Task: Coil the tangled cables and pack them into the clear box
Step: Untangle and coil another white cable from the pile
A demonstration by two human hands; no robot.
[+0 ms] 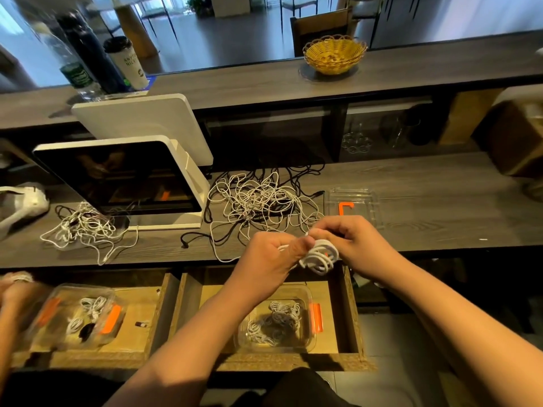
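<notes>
My left hand and my right hand meet over the desk's front edge, both closed on a small white cable coil that hangs between them. Behind them lies a big tangle of white and black cables on the desk. Below my hands, in an open drawer, stands the clear box with an orange latch, holding several coiled white cables. Its clear lid rests on the desk to the right of the tangle.
A second tangle lies at the left by a white screen stand. Another person's hands work at the far left above a second clear box in a drawer. A wicker basket, cup and bottle stand on the upper shelf.
</notes>
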